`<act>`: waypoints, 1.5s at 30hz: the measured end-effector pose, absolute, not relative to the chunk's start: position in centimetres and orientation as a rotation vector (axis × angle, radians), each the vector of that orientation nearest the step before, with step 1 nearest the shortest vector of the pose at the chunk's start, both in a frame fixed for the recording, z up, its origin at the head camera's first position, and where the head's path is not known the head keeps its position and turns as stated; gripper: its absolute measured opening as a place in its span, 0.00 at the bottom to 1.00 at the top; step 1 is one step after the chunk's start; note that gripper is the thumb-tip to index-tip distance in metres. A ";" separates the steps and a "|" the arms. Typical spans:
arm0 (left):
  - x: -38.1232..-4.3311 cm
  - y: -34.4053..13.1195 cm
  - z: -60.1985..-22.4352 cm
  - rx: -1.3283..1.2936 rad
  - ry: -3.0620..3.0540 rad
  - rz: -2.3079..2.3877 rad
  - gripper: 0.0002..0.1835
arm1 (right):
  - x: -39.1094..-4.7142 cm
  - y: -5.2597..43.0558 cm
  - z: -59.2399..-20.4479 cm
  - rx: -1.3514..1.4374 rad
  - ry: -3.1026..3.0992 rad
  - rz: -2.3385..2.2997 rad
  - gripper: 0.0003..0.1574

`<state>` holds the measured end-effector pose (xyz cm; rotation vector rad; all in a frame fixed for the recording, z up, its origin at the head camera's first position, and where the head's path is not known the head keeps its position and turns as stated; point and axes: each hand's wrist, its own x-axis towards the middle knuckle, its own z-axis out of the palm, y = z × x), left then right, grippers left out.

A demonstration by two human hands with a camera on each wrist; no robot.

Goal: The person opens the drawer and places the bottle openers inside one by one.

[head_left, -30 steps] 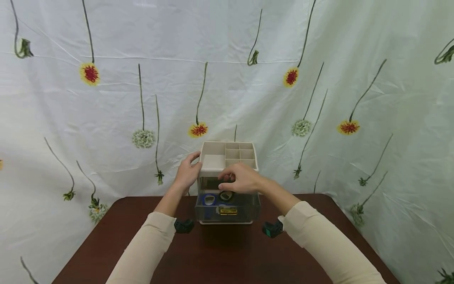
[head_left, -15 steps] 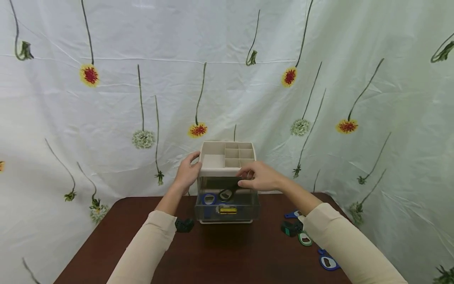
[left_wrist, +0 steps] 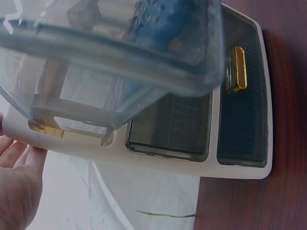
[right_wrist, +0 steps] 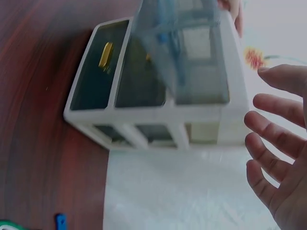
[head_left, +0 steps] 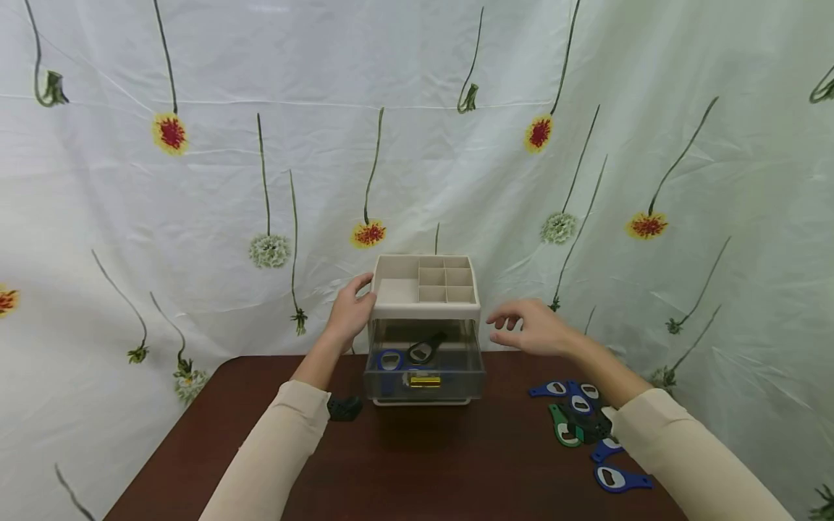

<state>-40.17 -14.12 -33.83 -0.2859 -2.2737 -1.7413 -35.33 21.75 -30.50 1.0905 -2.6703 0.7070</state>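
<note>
Closest in, both cream sleeves run off the bottom edge. On the right of the worktop there's a loose pile of blue bottle openers plus a green bottle opener. Can't give a solid count, since the right sleeve and a dark wrist device cover bits of them.

Right hand hangs in the air just beside the drawer unit, grip wide, nothing in it. Left hand rests against the unit's other side, grip loose with the fingers laid along the edge; some fingertips are hidden.

The clear top drawer is pulled out, with a black bottle opener and a blue-rimmed bottle opener inside. More blue stuff under them is murky through the plastic, and just a blur from both wrists. The lower drawers are shut, too dark to see into.

Above that sits a divided top tray, then the flower-print cloth behind.
</note>
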 end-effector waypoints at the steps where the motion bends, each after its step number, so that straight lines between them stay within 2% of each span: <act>1: -40.2 -14.1 -33.8 -0.286 -2.274 -1.739 0.30 | -35.3 22.2 -30.7 1.071 -2.675 0.706 0.19; 12: -40.3 -13.7 -33.8 -0.273 -2.275 -1.744 0.30 | -35.4 26.8 -33.5 0.933 -2.776 0.761 0.21; 22: -40.4 -13.6 -33.6 -0.280 -2.261 -1.748 0.30 | -35.5 29.7 -37.2 0.931 -2.780 0.834 0.19; 37: -40.0 -13.8 -33.9 -0.273 -2.249 -1.753 0.30 | -34.4 32.4 -44.3 0.625 -2.846 0.955 0.23; 45: -40.2 -13.9 -34.1 -0.276 -2.229 -1.769 0.29 | -33.8 33.6 -48.5 0.410 -2.836 1.038 0.18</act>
